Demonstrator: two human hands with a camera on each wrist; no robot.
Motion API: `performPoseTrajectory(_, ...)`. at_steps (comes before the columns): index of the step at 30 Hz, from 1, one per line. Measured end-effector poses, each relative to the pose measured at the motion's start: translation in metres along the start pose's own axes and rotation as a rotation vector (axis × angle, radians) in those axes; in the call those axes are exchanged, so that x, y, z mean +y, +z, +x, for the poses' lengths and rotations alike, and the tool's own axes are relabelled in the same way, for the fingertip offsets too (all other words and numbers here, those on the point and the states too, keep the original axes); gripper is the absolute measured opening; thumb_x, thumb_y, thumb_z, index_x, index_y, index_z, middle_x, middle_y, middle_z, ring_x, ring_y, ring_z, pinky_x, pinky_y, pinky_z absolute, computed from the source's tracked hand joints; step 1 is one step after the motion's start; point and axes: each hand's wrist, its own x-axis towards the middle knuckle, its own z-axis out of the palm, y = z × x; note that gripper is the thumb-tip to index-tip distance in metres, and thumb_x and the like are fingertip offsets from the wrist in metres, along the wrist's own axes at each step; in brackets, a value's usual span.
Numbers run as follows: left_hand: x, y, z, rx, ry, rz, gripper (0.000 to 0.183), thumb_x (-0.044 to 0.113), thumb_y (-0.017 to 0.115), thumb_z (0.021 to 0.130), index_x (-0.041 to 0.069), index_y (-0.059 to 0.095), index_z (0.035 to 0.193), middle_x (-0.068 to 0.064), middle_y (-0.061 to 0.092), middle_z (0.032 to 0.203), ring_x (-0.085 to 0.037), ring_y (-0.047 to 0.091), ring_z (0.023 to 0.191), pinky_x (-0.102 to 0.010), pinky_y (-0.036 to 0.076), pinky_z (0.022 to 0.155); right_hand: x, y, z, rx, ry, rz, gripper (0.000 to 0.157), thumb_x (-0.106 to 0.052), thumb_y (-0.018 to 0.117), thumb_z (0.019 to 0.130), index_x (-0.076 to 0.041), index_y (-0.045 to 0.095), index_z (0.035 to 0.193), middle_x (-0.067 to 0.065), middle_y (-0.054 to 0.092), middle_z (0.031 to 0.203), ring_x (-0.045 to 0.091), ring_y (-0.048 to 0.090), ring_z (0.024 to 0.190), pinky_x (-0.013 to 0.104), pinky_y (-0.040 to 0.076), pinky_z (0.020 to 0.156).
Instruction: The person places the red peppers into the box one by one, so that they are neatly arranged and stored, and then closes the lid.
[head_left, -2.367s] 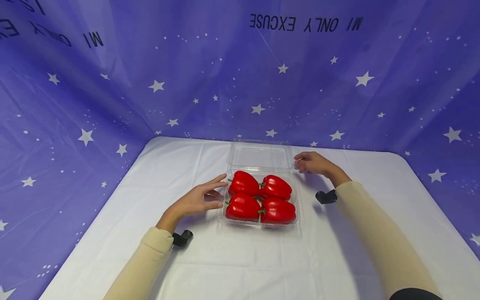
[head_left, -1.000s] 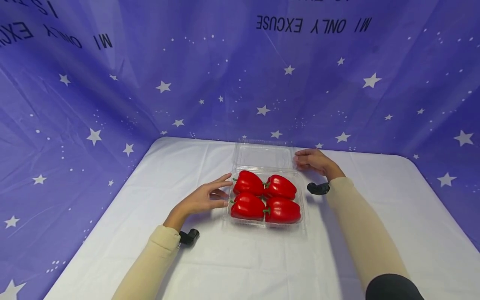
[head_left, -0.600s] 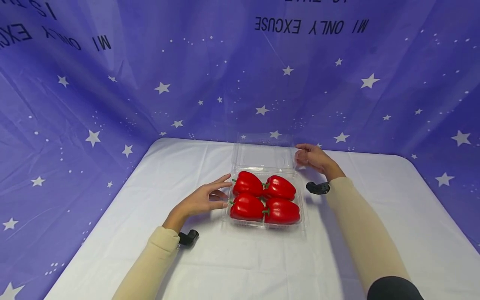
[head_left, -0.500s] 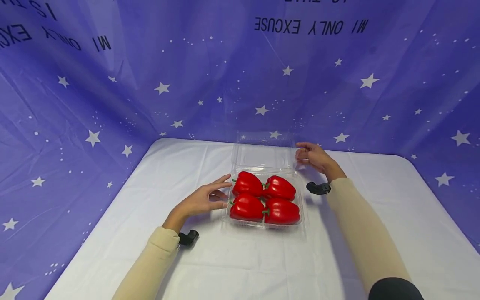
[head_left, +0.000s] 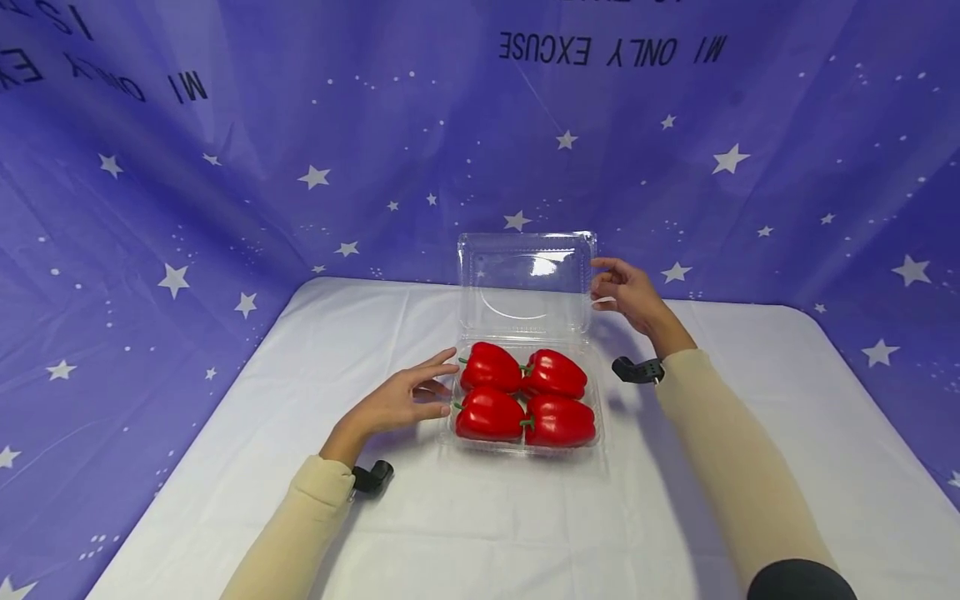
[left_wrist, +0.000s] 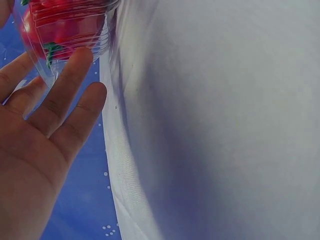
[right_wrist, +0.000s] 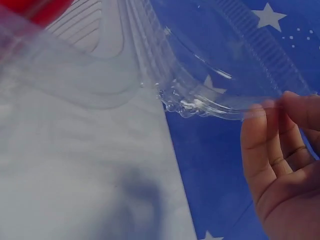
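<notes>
Several red bell peppers with green stems, such as the front-right pepper [head_left: 560, 421], lie in two rows in a clear plastic clamshell container [head_left: 517, 450]. Its hinged lid [head_left: 517, 275] is raised at the far side, tilted up from the table. My right hand [head_left: 632, 293] pinches the lid's right edge between thumb and fingers, as the right wrist view shows with the hand [right_wrist: 285, 155] at the rim. At the container's left side, my left hand [head_left: 396, 400] stands with extended fingers, tips right at the wall; in the left wrist view the fingers [left_wrist: 60, 102] are spread beside it.
A white cloth [head_left: 480, 525] covers the table. Behind and to the sides hangs a purple-blue curtain [head_left: 420, 167] with white stars and lettering. Black cameras, such as the right wrist camera [head_left: 637, 369], are strapped to both wrists.
My right hand has taken hold of the lid's right edge and lifted it from lying back to steeply tilted. The left hand stays beside the container; the peppers have not moved.
</notes>
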Motion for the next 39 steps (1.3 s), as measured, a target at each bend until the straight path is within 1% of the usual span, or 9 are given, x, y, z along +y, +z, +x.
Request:
performPoseTrajectory(4, -0.002, 0.000, -0.002, 0.000, 0.000, -0.004, 0.066, 0.016, 0.073, 0.089, 0.006, 0.045, 0.148, -0.003, 0.022, 0.167, -0.032, 0.062, 0.121, -0.048, 0.050, 0.108, -0.006, 0.003, 0.000, 0.001, -0.019, -0.021, 0.047, 0.004, 0.053, 0.098, -0.001, 0.040, 0.142, -0.006, 0.057, 0.090, 0.009, 0.061, 0.077, 0.020, 0.060, 0.069)
performPoseTrajectory(10, -0.003, -0.002, -0.004, 0.013, -0.007, -0.003, 0.065, 0.014, 0.073, 0.088, 0.006, 0.047, 0.147, -0.002, 0.023, 0.167, -0.031, 0.063, 0.121, -0.046, 0.051, 0.107, -0.006, 0.007, 0.001, 0.009, -0.034, 0.019, 0.043, 0.005, 0.055, 0.096, -0.001, 0.043, 0.137, -0.005, 0.058, 0.089, 0.010, 0.061, 0.076, 0.022, 0.060, 0.067)
performPoseTrajectory(18, 0.000, -0.009, 0.001, 0.055, 0.057, -0.004, 0.059, 0.008, 0.071, 0.090, -0.001, 0.048, 0.144, -0.014, 0.035, 0.161, -0.038, 0.064, 0.117, -0.051, 0.052, 0.104, -0.004, 0.007, -0.003, 0.016, -0.058, 0.020, 0.040, 0.004, 0.056, 0.096, -0.003, 0.045, 0.134, -0.004, 0.057, 0.091, 0.009, 0.061, 0.077, 0.023, 0.060, 0.068)
performPoseTrajectory(22, 0.000, -0.013, 0.007, 0.121, 0.049, 0.014, 0.054, 0.009, 0.070, 0.091, 0.002, 0.053, 0.142, -0.017, 0.048, 0.152, -0.038, 0.064, 0.116, -0.052, 0.053, 0.103, -0.001, 0.007, -0.002, 0.023, -0.067, 0.035, 0.040, 0.005, 0.056, 0.096, -0.003, 0.045, 0.134, -0.004, 0.058, 0.090, 0.009, 0.061, 0.076, 0.023, 0.061, 0.067)
performPoseTrajectory(26, 0.003, -0.017, 0.018, 0.240, -0.002, 0.094, 0.044, 0.013, 0.068, 0.093, 0.005, 0.060, 0.135, -0.015, 0.061, 0.138, -0.032, 0.066, 0.113, -0.045, 0.056, 0.099, 0.000, 0.006, -0.001, 0.024, -0.070, 0.044, 0.038, 0.006, 0.056, 0.096, -0.007, 0.048, 0.130, -0.004, 0.058, 0.090, 0.008, 0.061, 0.076, 0.022, 0.061, 0.067)
performPoseTrajectory(31, 0.012, -0.036, 0.043, 0.414, -0.061, 0.177, 0.034, 0.014, 0.064, 0.095, 0.005, 0.064, 0.128, -0.014, 0.070, 0.122, -0.030, 0.067, 0.109, -0.043, 0.058, 0.094, 0.001, 0.005, -0.001, 0.029, -0.076, 0.056, 0.037, 0.005, 0.056, 0.096, -0.011, 0.051, 0.128, -0.004, 0.059, 0.090, 0.009, 0.062, 0.077, 0.022, 0.061, 0.067)
performPoseTrajectory(33, 0.015, -0.045, 0.051, 0.463, -0.089, 0.190, 0.033, 0.016, 0.063, 0.096, 0.005, 0.065, 0.127, -0.015, 0.072, 0.116, -0.030, 0.067, 0.107, -0.043, 0.058, 0.091, 0.001, 0.005, -0.001, 0.025, -0.077, 0.071, 0.038, 0.006, 0.056, 0.095, -0.010, 0.051, 0.130, -0.004, 0.060, 0.090, 0.009, 0.063, 0.077, 0.023, 0.061, 0.067)
performPoseTrajectory(36, 0.019, -0.057, 0.060, 0.484, -0.139, 0.182, 0.033, 0.018, 0.061, 0.097, 0.007, 0.065, 0.127, -0.015, 0.072, 0.112, -0.030, 0.066, 0.106, -0.044, 0.056, 0.089, 0.002, 0.005, -0.002, 0.022, -0.075, 0.082, 0.038, 0.006, 0.056, 0.095, -0.010, 0.051, 0.130, -0.004, 0.060, 0.090, 0.009, 0.063, 0.077, 0.024, 0.061, 0.067)
performPoseTrajectory(39, 0.021, -0.067, 0.067, 0.463, -0.180, 0.167, 0.035, 0.020, 0.059, 0.098, 0.007, 0.063, 0.131, -0.016, 0.069, 0.117, -0.031, 0.064, 0.110, -0.045, 0.054, 0.094, 0.001, 0.007, -0.002, 0.019, -0.079, 0.083, 0.039, 0.005, 0.057, 0.096, -0.009, 0.050, 0.131, -0.004, 0.060, 0.090, 0.009, 0.063, 0.077, 0.023, 0.061, 0.067)
